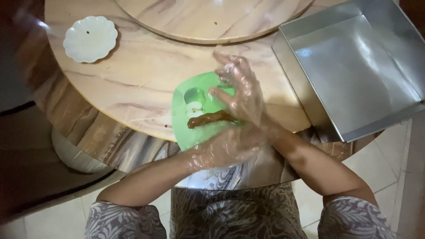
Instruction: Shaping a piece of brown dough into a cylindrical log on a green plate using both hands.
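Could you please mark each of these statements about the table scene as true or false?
1. Both hands wear clear plastic gloves. True: the left hand and the right hand are both covered in thin transparent film.
2. The brown roll lies in the metal tray. False: the brown roll lies on the green board; the metal tray holds nothing visible.
3. The small white scalloped plate sits at the far left of the table. True: the white plate is there, apart from the hands.
4. The green board is on the floor. False: it rests at the edge of the table.
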